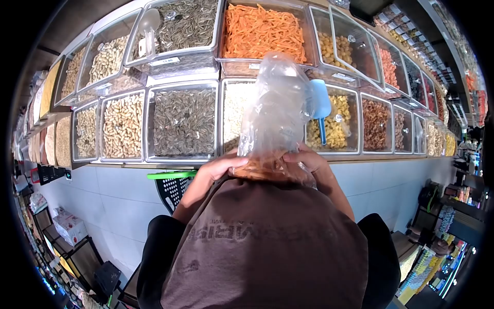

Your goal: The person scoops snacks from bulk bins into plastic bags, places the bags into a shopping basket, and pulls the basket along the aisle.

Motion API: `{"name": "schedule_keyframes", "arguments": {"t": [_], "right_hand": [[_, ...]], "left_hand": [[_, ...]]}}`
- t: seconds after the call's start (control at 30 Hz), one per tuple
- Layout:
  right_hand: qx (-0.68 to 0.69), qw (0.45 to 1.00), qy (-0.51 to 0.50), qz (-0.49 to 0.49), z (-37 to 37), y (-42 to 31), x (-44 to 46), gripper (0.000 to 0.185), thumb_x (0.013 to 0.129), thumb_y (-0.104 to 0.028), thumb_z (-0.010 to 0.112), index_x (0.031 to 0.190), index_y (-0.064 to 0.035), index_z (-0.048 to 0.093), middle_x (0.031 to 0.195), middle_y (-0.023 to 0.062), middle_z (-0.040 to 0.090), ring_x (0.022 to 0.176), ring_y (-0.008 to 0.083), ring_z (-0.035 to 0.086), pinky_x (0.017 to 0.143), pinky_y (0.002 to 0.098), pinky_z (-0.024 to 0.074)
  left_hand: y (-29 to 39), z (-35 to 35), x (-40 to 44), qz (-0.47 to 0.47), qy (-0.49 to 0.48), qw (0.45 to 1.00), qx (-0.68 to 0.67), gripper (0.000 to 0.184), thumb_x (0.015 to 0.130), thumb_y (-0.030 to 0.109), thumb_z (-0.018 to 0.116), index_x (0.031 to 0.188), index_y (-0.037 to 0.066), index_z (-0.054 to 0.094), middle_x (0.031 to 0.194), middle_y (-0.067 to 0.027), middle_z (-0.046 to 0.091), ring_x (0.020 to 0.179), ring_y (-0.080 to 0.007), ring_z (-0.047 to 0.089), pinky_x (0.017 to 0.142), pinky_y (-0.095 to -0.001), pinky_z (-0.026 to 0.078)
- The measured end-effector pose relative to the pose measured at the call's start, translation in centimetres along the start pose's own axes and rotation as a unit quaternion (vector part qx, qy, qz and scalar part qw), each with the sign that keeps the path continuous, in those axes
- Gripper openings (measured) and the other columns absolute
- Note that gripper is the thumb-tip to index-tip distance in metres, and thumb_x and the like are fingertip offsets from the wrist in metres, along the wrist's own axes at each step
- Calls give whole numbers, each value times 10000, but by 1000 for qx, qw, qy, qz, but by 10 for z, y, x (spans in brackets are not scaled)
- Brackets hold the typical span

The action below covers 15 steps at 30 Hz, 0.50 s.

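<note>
A clear plastic bag (pixel 275 116) stands upright in front of my chest, its upper part puffed out and orange-brown pieces lying in its bottom. My left hand (pixel 222 166) grips the bag's left side just above the contents. On the other side my right hand (pixel 309 158) holds the bag with its fingers closed on the plastic. A light blue scoop (pixel 321 100) lies on the lid of the bin with yellow pieces (pixel 339 135), just right of the bag. Behind the bag's top is an open-looking bin of orange strips (pixel 263 32).
Two rows of clear bins hold sunflower seeds (pixel 184 121), peanuts (pixel 122 126) and red-brown pieces (pixel 377 123). A clear scoop (pixel 149 31) rests at the upper left. Below the counter edge, a black basket with a green handle (pixel 171 175) is left of my body, above the tiled floor (pixel 118 206).
</note>
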State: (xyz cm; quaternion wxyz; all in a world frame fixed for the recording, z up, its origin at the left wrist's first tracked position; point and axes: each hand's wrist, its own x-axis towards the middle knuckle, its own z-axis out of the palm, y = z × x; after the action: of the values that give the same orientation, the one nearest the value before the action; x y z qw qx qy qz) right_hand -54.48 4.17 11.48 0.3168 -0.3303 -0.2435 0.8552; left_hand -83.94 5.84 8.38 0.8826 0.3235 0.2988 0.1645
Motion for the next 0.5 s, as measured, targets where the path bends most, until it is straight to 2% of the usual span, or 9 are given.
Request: {"name": "schedule_keyframes", "arguments": {"t": [0.03, 0.1, 0.2, 0.27, 0.33, 0.37, 0.4, 0.43, 0.5], "right_hand": [[-2, 1000, 6, 3, -6, 4, 3, 541, 863, -31, 714, 1357, 18, 498, 1154, 98, 664, 1054, 206, 639, 883, 327, 516], [-11, 1000, 8, 5, -5, -2, 10, 550, 866, -30, 712, 1366, 17, 489, 1175, 108, 656, 1043, 210, 647, 858, 327, 530], [-124, 987, 72, -73, 18, -27, 17, 544, 868, -48, 716, 1360, 15, 493, 1174, 114, 651, 987, 200, 667, 768, 313, 557], [-177, 978, 75, -77, 23, -59, 30, 506, 860, -92, 742, 1311, 1, 532, 1151, 105, 660, 974, 195, 670, 773, 313, 568], [-187, 970, 157, -16, 33, -102, 46, 474, 865, -184, 755, 1273, -22, 572, 1158, 106, 663, 1004, 191, 665, 835, 331, 574], [-80, 994, 71, 11, 27, -120, 59, 464, 884, -218, 734, 1280, -38, 572, 1151, 115, 670, 1007, 194, 665, 844, 343, 577], [-25, 999, 26, 21, 27, -133, 66, 460, 893, -236, 723, 1283, -45, 572, 1148, 119, 673, 1008, 195, 666, 848, 349, 579], [30, 999, -17, 36, 27, -145, 72, 456, 902, -253, 713, 1287, -53, 571, 1144, 123, 676, 1010, 197, 666, 852, 355, 580], [-32, 989, 121, -81, 37, -163, 76, 502, 950, -293, 641, 1366, -49, 502, 1244, 182, 620, 1027, 204, 673, 821, 329, 609]], "left_hand": [[-2, 2, -5, 3, -3, 999, -50, 889, 837, 321, 755, 1524, -22, 306, 1491, -163, 443, 1377, -262, 415, 1150, -383, 320], [9, 6, -8, 35, -27, 999, -26, 887, 826, 282, 756, 1525, -20, 301, 1496, -159, 434, 1374, -262, 416, 1143, -379, 328], [30, 13, -5, 64, -44, 997, 2, 884, 797, 182, 753, 1527, -9, 295, 1472, -143, 453, 1340, -254, 446, 1113, -376, 361], [43, 9, 7, 113, 9, 992, -47, 843, 807, 164, 749, 1513, -4, 321, 1419, -142, 507, 1310, -257, 482, 1087, -396, 406], [75, 9, 21, 142, 67, 986, -59, 734, 848, 187, 714, 1473, 4, 374, 1358, -173, 552, 1224, -306, 568, 1003, -464, 513], [100, 14, 28, 147, 6, 980, -138, 666, 881, 226, 671, 1451, 10, 404, 1315, -200, 578, 1165, -311, 611, 950, -483, 550], [122, 19, 34, 154, 53, 978, -133, 618, 904, 285, 610, 1433, 26, 424, 1328, -218, 557, 1164, -357, 605, 917, -526, 562], [139, 17, 42, 177, 91, 968, -151, 543, 926, 302, 586, 1380, 31, 463, 1303, -210, 569, 1161, -358, 606, 917, -517, 571], [164, 9, 59, 173, 97, 955, -221, 481, 958, 298, 548, 1345, 23, 472, 1286, -206, 571, 1155, -364, 607, 912, -512, 583]]}}
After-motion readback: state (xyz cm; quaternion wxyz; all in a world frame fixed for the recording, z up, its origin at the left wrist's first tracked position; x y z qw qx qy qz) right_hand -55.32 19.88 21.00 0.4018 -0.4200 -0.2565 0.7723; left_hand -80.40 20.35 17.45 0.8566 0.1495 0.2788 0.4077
